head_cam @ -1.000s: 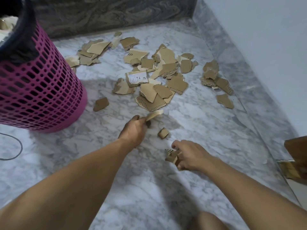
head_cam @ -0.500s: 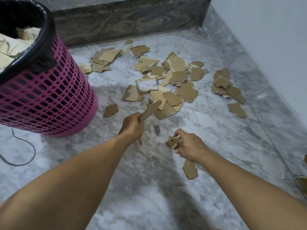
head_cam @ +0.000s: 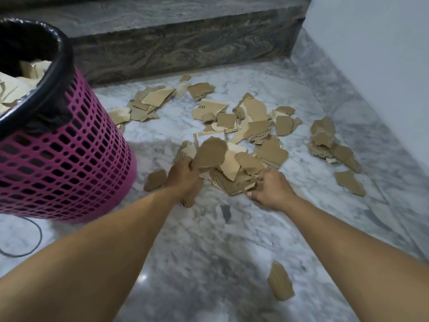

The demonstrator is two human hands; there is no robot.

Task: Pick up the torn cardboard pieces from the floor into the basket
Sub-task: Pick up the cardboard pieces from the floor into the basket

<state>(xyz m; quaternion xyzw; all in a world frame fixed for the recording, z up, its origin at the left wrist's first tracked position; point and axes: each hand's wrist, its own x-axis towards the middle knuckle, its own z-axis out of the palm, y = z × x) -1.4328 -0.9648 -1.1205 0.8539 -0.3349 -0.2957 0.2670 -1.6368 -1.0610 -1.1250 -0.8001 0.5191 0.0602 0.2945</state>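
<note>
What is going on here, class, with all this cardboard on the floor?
A person is gathering torn brown cardboard pieces off the grey marble floor. The left hand grips a rounded cardboard piece; the right hand grasps the edge of the central heap. The pink mesh basket, black-lined, already holds some.

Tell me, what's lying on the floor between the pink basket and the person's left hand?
In the head view, one small torn cardboard piece lies flat on the marble floor between the pink basket and the left hand; otherwise bare marble.
</note>
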